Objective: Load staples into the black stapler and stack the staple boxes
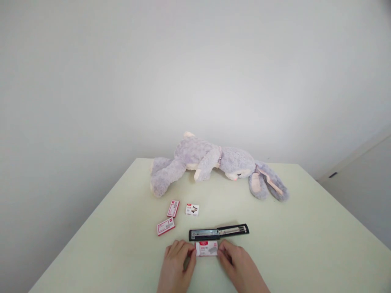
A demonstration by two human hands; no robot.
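A white and red staples box [209,249] lies on the table in front of me, a picture of staples on its top. My left hand [178,260] closes on its left end, with thumb and fingers bent at the edge. At the right end, my right hand [236,262] grips the box with curled fingers. Just beyond the box lies a black stapler [204,233], opened out flat so that its metal inner parts show. Whether the box is open at either end is hidden by my fingertips.
Two small red and white boxes [165,226] lie at the left, corners close together. Near them is a small white box [192,209] with a staple remover pictured on it. A grey plush rabbit [198,156] lies along the table's far edge, before the wall.
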